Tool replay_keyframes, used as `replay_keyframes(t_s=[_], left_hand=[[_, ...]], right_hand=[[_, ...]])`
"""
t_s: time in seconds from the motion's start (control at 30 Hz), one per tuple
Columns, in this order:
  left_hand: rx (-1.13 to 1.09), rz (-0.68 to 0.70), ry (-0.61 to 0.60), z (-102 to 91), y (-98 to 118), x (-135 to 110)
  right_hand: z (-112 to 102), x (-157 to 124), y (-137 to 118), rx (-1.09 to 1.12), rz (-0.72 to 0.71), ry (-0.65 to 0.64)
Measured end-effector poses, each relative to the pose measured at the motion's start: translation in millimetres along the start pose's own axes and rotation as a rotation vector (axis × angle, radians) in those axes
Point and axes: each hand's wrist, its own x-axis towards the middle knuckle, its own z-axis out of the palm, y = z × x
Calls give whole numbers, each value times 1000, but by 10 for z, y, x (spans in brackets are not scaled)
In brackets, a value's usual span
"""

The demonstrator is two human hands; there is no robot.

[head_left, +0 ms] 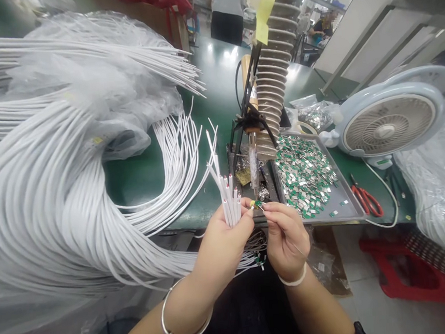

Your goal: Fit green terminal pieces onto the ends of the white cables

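Note:
My left hand (224, 239) is closed round a bunch of white cables (232, 208), their cut ends pointing up. Beyond its thumb, one cable end meets a small green circuit board (257, 204) just under the tip of a soldering iron (253, 159). My right hand (289, 236) pinches at that board from the right; a thin wire-like strand runs across its fingers, and whether they grip the board, the strand or both is not clear. The iron hangs tip down in a black stand (250, 122). Below the hands, more small boards (259, 260) sit on cable ends.
Large coils of white cable (72, 190) cover the left side. A metal tray (346, 205) of green boards (304, 173) stands right, with red-handled pliers (367, 201) and a fan (390, 121) beyond. A ribbed duct (276, 68) rises behind the iron. Other people (227, 10) are in the background.

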Motion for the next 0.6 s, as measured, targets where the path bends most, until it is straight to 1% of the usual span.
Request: replay_keyframes(t_s=[0.43,0.6], left_hand=[[-12,1,-16,11,8,21],[16,7,4,21,32,0]], right_hand=[[17,58,-7,-34,-36,-5],[18,64,-9,-37,-61,6]])
